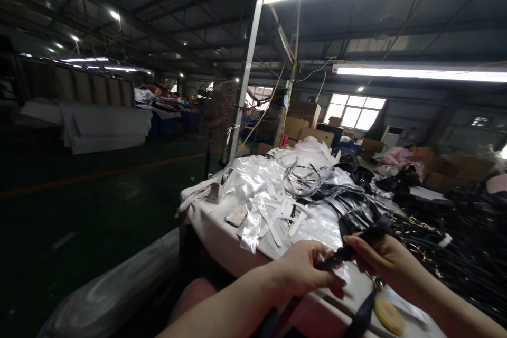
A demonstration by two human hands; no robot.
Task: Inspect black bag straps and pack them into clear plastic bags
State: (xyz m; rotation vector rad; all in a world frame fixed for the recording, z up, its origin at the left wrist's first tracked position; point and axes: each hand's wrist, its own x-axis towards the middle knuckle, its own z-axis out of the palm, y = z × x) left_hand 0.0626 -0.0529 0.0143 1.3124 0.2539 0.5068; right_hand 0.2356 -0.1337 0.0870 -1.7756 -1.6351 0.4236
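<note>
Between my two hands runs a black strap [343, 254], bunched or folded, at the table's near edge. My left hand [304, 269] pinches its left end between thumb and fingers. Further right, my right hand [376, 254] is closed around the other part of it. A gold-coloured metal clasp [378, 283] hangs below the right hand, joined to a black band [363, 314]. Beside that band lies a round yellow object [388, 317]; I cannot make out its kind. Part of the strap is hidden by my fingers.
The cloth-covered table [222, 232] bears clear plastic bags [253, 179], white paper-like strips [271, 229], a phone-like flat object [237, 215] and a pile of black straps with gold chains [431, 248]. A metal post [244, 79] rises behind. A person [402, 158] sits at the right.
</note>
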